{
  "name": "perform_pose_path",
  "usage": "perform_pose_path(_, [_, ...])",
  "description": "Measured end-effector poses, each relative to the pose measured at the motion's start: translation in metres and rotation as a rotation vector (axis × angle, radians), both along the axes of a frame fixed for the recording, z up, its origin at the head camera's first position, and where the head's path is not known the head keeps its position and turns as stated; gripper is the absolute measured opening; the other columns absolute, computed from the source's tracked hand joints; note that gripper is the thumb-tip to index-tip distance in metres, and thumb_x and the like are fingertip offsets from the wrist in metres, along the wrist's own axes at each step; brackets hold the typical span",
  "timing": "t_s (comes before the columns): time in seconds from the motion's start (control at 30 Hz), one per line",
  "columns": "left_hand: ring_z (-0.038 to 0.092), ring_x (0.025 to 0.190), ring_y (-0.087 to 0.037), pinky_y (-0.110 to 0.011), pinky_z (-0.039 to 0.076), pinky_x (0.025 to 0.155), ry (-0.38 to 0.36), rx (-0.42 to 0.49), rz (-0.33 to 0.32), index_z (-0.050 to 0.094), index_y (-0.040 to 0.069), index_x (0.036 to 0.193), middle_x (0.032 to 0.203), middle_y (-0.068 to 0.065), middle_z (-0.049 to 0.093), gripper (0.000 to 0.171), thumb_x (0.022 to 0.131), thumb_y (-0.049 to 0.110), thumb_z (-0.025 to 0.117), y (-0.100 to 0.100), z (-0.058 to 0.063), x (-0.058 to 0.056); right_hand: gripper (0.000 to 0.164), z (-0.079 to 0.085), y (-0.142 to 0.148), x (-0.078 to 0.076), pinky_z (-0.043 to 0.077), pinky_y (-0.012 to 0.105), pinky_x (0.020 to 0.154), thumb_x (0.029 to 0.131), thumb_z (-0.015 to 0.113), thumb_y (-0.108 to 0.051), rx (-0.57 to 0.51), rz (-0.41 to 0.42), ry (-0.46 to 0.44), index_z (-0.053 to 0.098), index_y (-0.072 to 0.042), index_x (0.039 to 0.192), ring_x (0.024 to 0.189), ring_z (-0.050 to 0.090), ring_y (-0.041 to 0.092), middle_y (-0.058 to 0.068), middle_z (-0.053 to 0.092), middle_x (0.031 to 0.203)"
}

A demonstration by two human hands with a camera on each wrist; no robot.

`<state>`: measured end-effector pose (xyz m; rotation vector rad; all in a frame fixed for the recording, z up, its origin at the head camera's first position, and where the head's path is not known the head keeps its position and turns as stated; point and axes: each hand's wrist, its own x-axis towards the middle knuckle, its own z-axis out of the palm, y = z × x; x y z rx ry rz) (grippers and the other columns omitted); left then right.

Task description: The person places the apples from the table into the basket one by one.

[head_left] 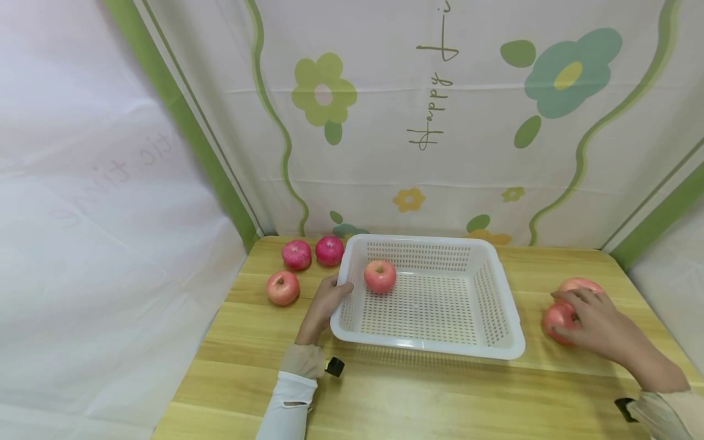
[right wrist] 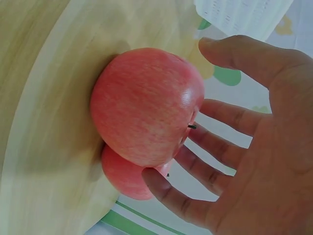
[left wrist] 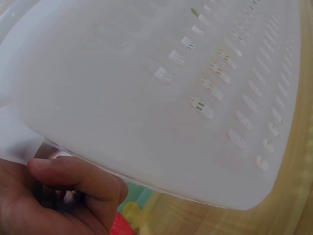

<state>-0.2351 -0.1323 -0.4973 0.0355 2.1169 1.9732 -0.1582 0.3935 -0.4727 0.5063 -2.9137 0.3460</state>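
Note:
My left hand [head_left: 327,302] grips the left rim of a white perforated plastic basket [head_left: 420,344], its thumb over the edge. In the left wrist view the fingers curl under that rim. One red apple [head_left: 380,277] sits inside the basket near its left wall. To the right, my right hand [head_left: 602,324] reaches over a red apple [head_left: 558,321] on the table. The right wrist view has its fingers spread on the far side of this apple [right wrist: 146,105], with the thumb standing off it. A second apple [right wrist: 128,177] lies just behind, partly hidden.
Left of the basket stand two dark pink round fruits [head_left: 296,254] and a lighter red apple [head_left: 283,288]. The wooden table [head_left: 407,397] meets a flower-printed curtain [head_left: 374,153] at the back. White cloth [head_left: 110,244] hangs along the left side.

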Motion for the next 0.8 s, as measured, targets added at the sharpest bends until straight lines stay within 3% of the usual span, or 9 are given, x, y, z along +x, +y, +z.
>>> perform_pose_path(0.23, [0.058, 0.106, -0.043, -0.054, 0.053, 0.081, -0.005, -0.008, 0.002, 0.045, -0.001, 0.140, 0.124, -0.031, 0.056, 0.051, 0.092, 0.015, 0.049, 0.000, 0.001, 0.001, 0.071, -0.007, 0.001, 0.002, 0.038, 0.076, 0.072, 0.070, 0.081, -0.041, -0.005, -0.023, -0.035, 0.056, 0.001, 0.121, 0.113, 0.032, 0.057, 0.029, 0.046, 0.124])
perform_pose_path(0.53, [0.058, 0.106, -0.043, -0.052, 0.054, 0.080, 0.003, -0.015, 0.003, 0.044, -0.001, 0.141, 0.124, -0.031, 0.056, 0.052, 0.092, 0.016, 0.048, 0.000, 0.003, 0.002, 0.071, -0.014, 0.007, 0.001, 0.041, 0.074, 0.065, 0.062, 0.086, -0.033, -0.010, -0.011, 0.013, 0.056, -0.001, 0.118, 0.107, 0.034, 0.056, 0.026, 0.045, 0.121])
perform_pose_path(0.8, [0.057, 0.107, -0.044, -0.054, 0.053, 0.081, 0.001, -0.004, 0.000, 0.044, -0.001, 0.141, 0.126, -0.031, 0.055, 0.052, 0.092, 0.015, 0.048, 0.001, 0.004, 0.002, 0.073, -0.014, 0.006, 0.003, 0.041, 0.075, 0.065, 0.062, 0.086, -0.034, -0.002, -0.022, -0.011, 0.055, 0.000, 0.119, 0.107, 0.034, 0.059, 0.028, 0.045, 0.122])
